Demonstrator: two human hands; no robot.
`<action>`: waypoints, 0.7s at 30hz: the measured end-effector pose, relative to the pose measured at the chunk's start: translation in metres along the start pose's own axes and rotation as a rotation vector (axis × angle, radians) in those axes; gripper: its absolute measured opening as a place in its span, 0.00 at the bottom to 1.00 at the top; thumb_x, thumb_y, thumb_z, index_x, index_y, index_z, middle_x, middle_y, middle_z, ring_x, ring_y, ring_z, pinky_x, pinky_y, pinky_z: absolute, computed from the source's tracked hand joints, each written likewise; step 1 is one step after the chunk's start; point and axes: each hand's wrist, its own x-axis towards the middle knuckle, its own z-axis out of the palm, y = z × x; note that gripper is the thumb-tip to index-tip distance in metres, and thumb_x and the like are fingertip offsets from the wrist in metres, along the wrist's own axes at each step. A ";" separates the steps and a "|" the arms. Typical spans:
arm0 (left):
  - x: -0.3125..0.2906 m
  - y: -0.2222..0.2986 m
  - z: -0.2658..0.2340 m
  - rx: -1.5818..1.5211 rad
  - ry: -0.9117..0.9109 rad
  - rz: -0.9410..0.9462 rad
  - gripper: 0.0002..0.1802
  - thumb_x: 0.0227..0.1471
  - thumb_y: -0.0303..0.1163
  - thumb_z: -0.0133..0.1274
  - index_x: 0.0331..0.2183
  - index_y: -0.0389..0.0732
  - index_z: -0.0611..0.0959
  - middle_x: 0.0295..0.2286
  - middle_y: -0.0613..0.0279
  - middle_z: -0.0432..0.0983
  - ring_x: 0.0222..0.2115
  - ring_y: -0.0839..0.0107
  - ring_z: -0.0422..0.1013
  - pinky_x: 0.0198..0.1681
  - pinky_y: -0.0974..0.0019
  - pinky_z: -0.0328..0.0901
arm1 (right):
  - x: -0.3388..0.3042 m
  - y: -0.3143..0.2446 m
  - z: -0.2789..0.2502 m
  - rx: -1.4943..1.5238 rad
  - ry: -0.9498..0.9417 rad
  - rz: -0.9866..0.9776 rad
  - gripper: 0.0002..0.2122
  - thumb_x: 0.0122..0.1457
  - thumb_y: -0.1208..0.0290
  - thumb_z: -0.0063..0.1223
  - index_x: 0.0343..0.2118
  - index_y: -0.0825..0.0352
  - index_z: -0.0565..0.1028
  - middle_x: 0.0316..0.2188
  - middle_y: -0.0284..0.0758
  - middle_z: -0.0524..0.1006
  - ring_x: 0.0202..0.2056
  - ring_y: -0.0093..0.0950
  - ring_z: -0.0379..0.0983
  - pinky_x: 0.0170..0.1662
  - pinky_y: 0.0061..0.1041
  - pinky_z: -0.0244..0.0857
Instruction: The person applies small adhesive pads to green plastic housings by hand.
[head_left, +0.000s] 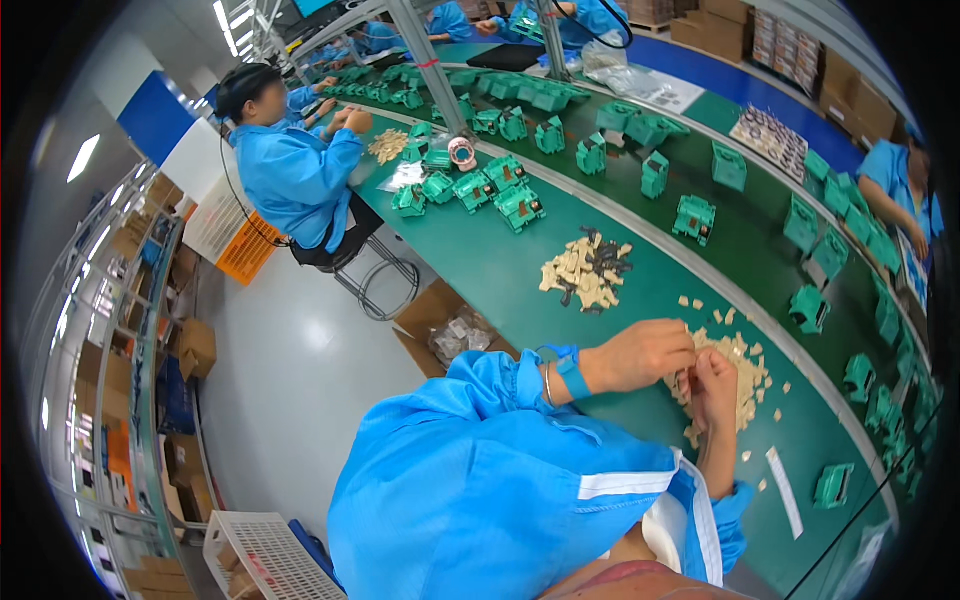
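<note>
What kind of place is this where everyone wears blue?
Probably a factory assembly line. A long green workbench carries rows of green plastic parts, people in blue work coats sit along it, and both hands work at a pile of small beige pieces.

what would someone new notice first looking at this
First the person's own two hands, left hand and right hand, meeting over a heap of small beige parts at the near edge of the long green workbench. Next, the many green plastic housings scattered along the bench, and a co-worker in a blue coat seated further up on the left.
</note>
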 end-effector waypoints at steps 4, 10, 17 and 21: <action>0.014 0.003 -0.002 -0.027 0.024 0.009 0.07 0.39 0.25 0.51 0.27 0.38 0.76 0.24 0.61 0.70 0.26 0.64 0.69 0.29 0.65 0.64 | -0.004 -0.010 -0.005 0.113 -0.021 -0.012 0.09 0.55 0.69 0.54 0.26 0.70 0.70 0.19 0.35 0.73 0.17 0.20 0.67 0.21 0.15 0.61; 0.034 0.003 0.012 -0.011 0.026 0.028 0.10 0.40 0.27 0.50 0.31 0.38 0.76 0.26 0.60 0.72 0.29 0.63 0.71 0.31 0.65 0.67 | -0.013 -0.026 -0.014 0.155 0.031 -0.007 0.07 0.53 0.75 0.55 0.28 0.72 0.70 0.20 0.36 0.73 0.19 0.21 0.68 0.23 0.15 0.62; 0.049 0.000 0.027 -0.105 0.035 -0.074 0.11 0.36 0.23 0.53 0.30 0.37 0.78 0.29 0.57 0.74 0.30 0.62 0.72 0.33 0.64 0.69 | -0.024 -0.043 -0.019 -0.025 0.242 -0.036 0.05 0.54 0.76 0.52 0.30 0.71 0.70 0.23 0.32 0.72 0.24 0.19 0.67 0.28 0.16 0.62; 0.064 0.012 0.021 -0.244 0.058 -0.164 0.13 0.32 0.16 0.58 0.28 0.35 0.79 0.28 0.56 0.75 0.28 0.61 0.73 0.31 0.65 0.69 | -0.031 -0.070 -0.009 -0.023 0.234 -0.090 0.04 0.53 0.81 0.53 0.31 0.71 0.71 0.25 0.31 0.72 0.27 0.18 0.69 0.31 0.16 0.64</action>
